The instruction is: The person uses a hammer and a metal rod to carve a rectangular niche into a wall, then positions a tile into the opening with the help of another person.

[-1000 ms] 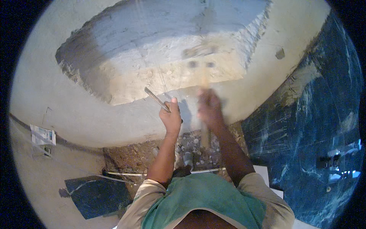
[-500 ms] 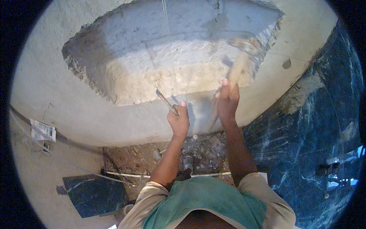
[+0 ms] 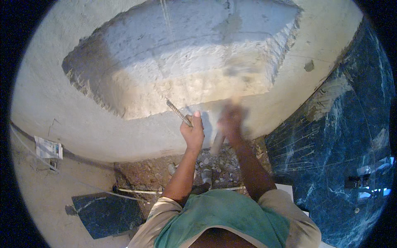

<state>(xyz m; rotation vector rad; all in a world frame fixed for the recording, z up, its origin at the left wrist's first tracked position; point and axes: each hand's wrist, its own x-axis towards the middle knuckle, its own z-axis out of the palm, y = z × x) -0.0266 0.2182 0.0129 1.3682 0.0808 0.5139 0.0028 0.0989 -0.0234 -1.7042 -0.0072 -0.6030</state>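
My left hand (image 3: 192, 133) is closed around a ribbed steel rod (image 3: 177, 110), thumb up along it. The rod slants up to the left, its far end at the lower edge of a rough recess (image 3: 194, 84) cut into the pale plastered wall. To its right, my right hand (image 3: 231, 122) is smeared by motion but closed on a hammer. The lower end of its handle (image 3: 217, 142) sticks out below the fist. The hammer's head is too blurred to make out clearly.
Dark blue-green marbled panels (image 3: 322, 136) cover the right side. Below the wall lies rubble (image 3: 223, 165) with a white pipe (image 3: 136, 191) across it. A dark slab (image 3: 106, 215) and a paper-like sheet (image 3: 49, 147) are at left. A thin string (image 3: 175, 45) hangs before the recess.
My right hand has come down and left with the hammer, whose head was raised over the recess's right side. My left hand keeps the rod in nearly the same place.
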